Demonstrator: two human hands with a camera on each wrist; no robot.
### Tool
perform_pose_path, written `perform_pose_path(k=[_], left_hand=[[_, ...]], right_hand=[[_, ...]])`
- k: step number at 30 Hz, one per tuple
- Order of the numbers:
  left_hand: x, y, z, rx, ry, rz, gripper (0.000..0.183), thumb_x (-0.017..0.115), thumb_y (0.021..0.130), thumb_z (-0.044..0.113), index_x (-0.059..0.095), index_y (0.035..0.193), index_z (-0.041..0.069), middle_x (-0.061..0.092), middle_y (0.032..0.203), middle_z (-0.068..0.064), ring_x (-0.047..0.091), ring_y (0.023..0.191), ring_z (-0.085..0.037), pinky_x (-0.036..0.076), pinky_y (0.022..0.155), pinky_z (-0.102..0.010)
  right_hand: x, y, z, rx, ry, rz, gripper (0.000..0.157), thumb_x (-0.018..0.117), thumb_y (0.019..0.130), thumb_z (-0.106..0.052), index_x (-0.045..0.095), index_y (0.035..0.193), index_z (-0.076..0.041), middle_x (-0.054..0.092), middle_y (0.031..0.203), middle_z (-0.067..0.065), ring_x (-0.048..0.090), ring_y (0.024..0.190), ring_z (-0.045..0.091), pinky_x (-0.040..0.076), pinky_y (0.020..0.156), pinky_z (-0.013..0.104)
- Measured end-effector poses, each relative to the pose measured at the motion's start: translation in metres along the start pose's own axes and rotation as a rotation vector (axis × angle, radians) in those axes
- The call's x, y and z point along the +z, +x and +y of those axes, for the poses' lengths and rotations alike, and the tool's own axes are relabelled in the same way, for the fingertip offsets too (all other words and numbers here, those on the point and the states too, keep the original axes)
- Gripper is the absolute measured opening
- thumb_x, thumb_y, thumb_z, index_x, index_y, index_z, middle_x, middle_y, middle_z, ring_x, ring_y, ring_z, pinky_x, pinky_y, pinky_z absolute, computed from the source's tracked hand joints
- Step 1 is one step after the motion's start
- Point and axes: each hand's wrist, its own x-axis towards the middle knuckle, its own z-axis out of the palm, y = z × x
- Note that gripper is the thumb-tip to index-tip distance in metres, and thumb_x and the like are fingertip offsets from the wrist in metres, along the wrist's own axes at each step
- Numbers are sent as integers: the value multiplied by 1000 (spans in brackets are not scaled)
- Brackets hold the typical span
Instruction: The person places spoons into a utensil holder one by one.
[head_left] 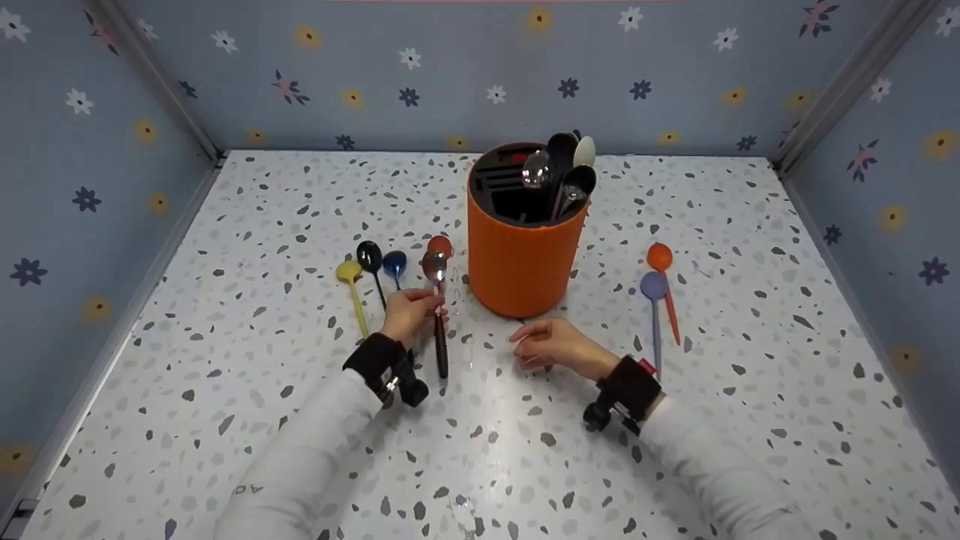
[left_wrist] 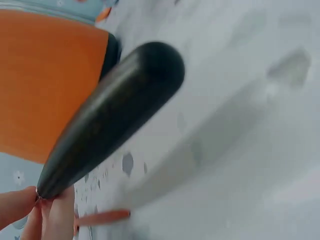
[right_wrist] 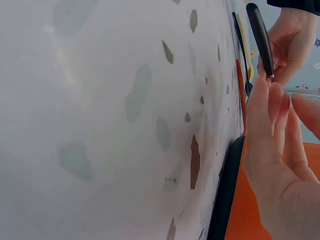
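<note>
My left hand (head_left: 409,313) pinches a metal spoon with a dark handle (head_left: 441,349) near its neck, bowl up. In the left wrist view that handle (left_wrist: 112,115) points toward the camera, its shadow falling on the table. To the left lie a yellow spoon (head_left: 349,271), a black spoon (head_left: 369,255) and a blue spoon (head_left: 394,262), the hand partly covering the blue one. A red-orange spoon (head_left: 439,245) shows behind the held spoon. My right hand (head_left: 559,349), fingers relaxed and holding nothing, hovers in front of the orange utensil holder (head_left: 521,270).
Several utensils, among them a black spoon (head_left: 579,181) and a cream one (head_left: 585,152), stand in the holder's right side. On the table's right lie an orange spoon (head_left: 660,257) and a lavender spoon (head_left: 653,286). Flower-patterned panels (head_left: 450,67) enclose the speckled table (head_left: 750,420).
</note>
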Motion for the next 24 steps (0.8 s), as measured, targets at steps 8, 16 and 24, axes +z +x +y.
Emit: perform_pose_path(k=[8, 16, 24], left_hand=[[24, -46, 28, -115, -109, 20, 26, 54, 84, -5, 50, 109, -13, 55, 89, -15, 59, 62, -15, 54, 74, -33], [38, -54, 23, -97, -162, 32, 19, 53, 84, -5, 51, 102, -10, 51, 87, -11, 56, 63, -16, 52, 79, -38], [47, -60, 17, -71, -157, 50, 17, 55, 84, -3, 51, 100, -9, 53, 85, -12, 60, 65, -20, 55, 69, -32]], right_hand=[[9, 3, 0, 18, -11, 4, 33, 59, 83, -3, 51, 112, 11, 60, 98, 24, 62, 85, 27, 51, 79, 39], [20, 6, -1, 17, -2, -38, 34, 58, 83, -3, 51, 114, 10, 61, 98, 23, 62, 87, 29, 52, 79, 38], [30, 11, -1, -2, -7, -105, 38, 60, 82, -6, 49, 117, 7, 60, 100, 26, 60, 90, 35, 50, 81, 41]])
